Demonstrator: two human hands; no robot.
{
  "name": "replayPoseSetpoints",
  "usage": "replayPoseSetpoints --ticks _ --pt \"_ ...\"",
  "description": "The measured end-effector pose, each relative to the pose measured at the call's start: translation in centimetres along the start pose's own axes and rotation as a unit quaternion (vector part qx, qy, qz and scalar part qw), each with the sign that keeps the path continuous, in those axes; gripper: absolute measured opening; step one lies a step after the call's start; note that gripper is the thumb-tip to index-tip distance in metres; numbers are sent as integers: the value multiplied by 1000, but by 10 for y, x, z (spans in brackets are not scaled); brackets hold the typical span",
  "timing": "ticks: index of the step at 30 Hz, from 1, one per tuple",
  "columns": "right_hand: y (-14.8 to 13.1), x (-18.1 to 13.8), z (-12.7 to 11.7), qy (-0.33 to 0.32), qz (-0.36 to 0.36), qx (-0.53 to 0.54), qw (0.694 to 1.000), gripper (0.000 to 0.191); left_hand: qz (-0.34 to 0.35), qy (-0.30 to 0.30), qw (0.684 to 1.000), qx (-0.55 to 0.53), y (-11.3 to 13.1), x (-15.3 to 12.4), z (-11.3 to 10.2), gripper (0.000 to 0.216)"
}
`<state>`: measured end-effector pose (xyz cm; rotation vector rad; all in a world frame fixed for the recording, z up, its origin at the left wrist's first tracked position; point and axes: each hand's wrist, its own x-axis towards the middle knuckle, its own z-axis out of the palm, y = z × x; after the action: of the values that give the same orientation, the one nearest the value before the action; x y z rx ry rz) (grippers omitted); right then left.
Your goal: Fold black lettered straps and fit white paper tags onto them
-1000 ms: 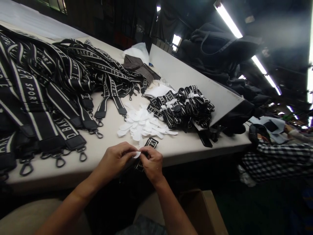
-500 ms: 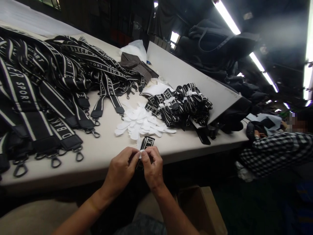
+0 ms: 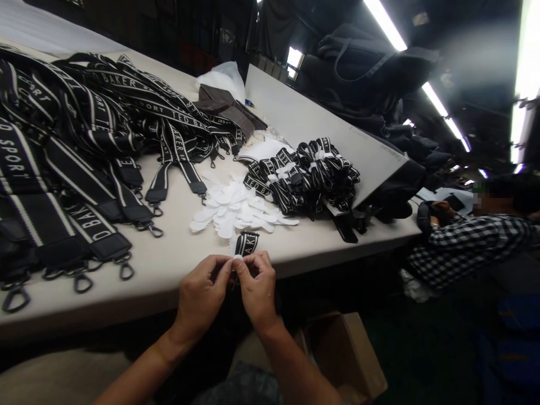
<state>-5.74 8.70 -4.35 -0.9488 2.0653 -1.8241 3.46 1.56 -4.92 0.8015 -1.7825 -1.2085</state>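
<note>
At the table's front edge, my left hand (image 3: 205, 289) and my right hand (image 3: 258, 287) meet with thumbs side by side. Both are closed, pinching a small white paper band (image 3: 237, 257) around a folded black-and-white strap (image 3: 247, 243). Lettering shows on the strap's upper end; its lower part is mostly hidden by my fingers. Just beyond lies a loose heap of white paper bands (image 3: 236, 205) with scalloped edges. Behind it to the right are several folded straps (image 3: 304, 174), bundled with white bands.
Long lettered straps (image 3: 113, 107) with black metal clips cover the table's left side. A large white board (image 3: 320, 124) leans behind the bundles. An open cardboard box (image 3: 363, 354) stands below the table. At right, a person in a checked shirt (image 3: 472, 247) sits by the table.
The view has shifted slightly, so most things appear a little farther left. My hands keep pinching the white band on the strap, with thumbs still together.
</note>
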Motion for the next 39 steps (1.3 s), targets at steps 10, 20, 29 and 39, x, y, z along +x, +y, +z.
replayPoseSetpoints --ticks 10,20,29,39 --pt "12 -4 -7 -19 -54 -33 998 21 -111 1 993 -38 -3 8 -5 32" --pt "20 -5 0 21 -126 -103 987 19 -206 -10 945 -254 2 11 -11 40" --pt "-3 -7 2 -94 113 284 947 41 -237 -181 845 -443 17 22 -25 42" --pt "-14 31 -20 -180 100 184 961 55 -220 -57 904 -362 7 41 -15 56"
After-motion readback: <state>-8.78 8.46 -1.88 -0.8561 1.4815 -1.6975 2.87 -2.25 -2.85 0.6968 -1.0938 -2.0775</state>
